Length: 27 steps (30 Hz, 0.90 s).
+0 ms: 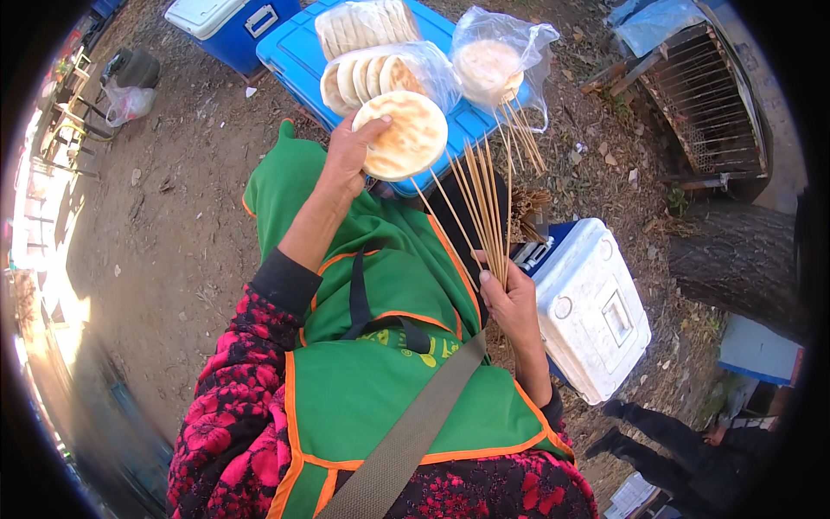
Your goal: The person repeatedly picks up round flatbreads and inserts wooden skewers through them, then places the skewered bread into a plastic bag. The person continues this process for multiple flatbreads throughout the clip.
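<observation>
My left hand (343, 152) grips a round, browned flatbread (412, 139) by its left edge, thumb on top. Two wooden skewers meet the lower edge of that bread; how deep they go is hidden. Their other ends run to my right hand (515, 298), which holds a fanned bundle of wooden skewers (483, 201). Just beyond the bread, an open plastic bag of flatbreads (369, 78) lies on a blue plastic lid (292, 48), with another bag of flatbreads (366, 29) behind it. To the right, a clear bag (489, 68) holds flatbread with skewers sticking out.
A white-lidded cooler (590, 311) stands by my right arm, near more bundled sticks (528, 214). Another blue cooler (227, 32) sits at the upper left. On the right are a rusty metal rack (713, 110), a tree trunk (733, 259) and a person in dark clothes (674, 441).
</observation>
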Available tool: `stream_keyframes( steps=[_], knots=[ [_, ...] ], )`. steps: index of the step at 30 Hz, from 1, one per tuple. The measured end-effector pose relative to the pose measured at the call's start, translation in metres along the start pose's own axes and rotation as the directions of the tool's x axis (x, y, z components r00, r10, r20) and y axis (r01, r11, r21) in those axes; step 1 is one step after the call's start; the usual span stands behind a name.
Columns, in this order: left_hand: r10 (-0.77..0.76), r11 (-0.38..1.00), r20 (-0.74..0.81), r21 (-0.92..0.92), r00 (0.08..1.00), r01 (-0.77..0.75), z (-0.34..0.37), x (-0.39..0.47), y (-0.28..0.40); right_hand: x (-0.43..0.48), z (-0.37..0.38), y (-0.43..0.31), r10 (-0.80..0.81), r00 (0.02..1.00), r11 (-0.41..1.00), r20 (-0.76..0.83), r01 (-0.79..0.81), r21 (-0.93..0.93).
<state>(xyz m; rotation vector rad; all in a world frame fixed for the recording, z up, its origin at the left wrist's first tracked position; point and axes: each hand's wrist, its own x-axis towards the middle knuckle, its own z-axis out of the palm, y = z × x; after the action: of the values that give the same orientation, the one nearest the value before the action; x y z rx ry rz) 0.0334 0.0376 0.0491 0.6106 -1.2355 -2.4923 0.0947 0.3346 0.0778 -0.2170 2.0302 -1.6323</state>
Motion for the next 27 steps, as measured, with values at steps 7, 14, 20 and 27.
stream_keyframes(
  steps=[7, 14, 20, 27],
  knots=[
    [0.011, 0.999, 0.004, 0.044, 1.0, -0.011, 0.006, -0.005, -0.005, 0.005, 0.006, 0.001, -0.03, 0.999, 0.998, -0.042, 0.028, -0.061],
    [0.005, 0.999, 0.031, 0.035, 0.999, -0.006, 0.01, -0.008, -0.008, 0.012, 0.013, 0.007, -0.098, 0.994, 0.993, -0.039, 0.095, -0.069],
    [0.001, 0.999, 0.051, 0.044, 0.999, -0.003, 0.014, -0.01, -0.01, 0.017, 0.019, 0.008, -0.096, 0.994, 0.995, -0.057, 0.095, -0.028],
    [-0.046, 0.996, 0.114, 0.075, 0.992, 0.038, 0.013, -0.01, -0.014, 0.022, 0.026, 0.008, -0.081, 0.993, 0.995, -0.085, 0.086, 0.053]
  ],
)
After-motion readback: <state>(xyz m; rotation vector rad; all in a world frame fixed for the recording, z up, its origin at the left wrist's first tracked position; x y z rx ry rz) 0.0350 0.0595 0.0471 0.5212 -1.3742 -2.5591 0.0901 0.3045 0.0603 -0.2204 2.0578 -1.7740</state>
